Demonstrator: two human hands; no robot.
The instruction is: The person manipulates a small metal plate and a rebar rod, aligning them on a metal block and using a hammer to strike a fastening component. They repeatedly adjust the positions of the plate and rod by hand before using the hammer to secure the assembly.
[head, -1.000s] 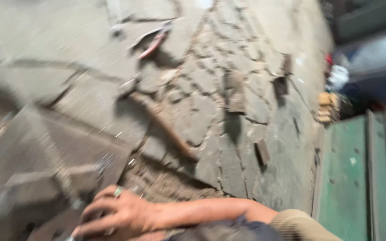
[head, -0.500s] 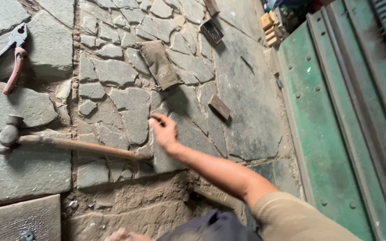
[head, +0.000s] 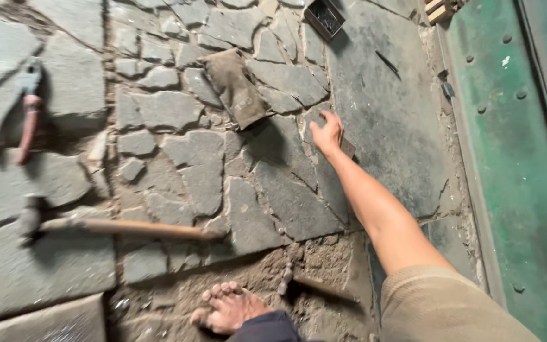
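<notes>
Moved on across the stone floor (head: 381,126) since half a second back: right hand (head: 328,133) then short of the small flat brown block (head: 348,149), now down on it. Lies at 4 o'clock of the palm, touching, mostly hidden under the heel of the hand, with only a corner showing. Long axis seemingly from 10 to 4 o'clock, though too covered to be sure.

Grip loosely curled, fingers bent over the block. Cannot tell whether closed on it or just resting on top. No left hand in view, so the right is the only one near.

Farther off at 12 o'clock, a small open box (head: 324,18) with dark bits inside, too small to name. At 10 o'clock, a crumpled brown cloth (head: 238,85). Well away at 8 o'clock, a hammer (head: 128,228), handle running 9 to 3. At 6 o'clock, a bare foot (head: 229,307).
</notes>
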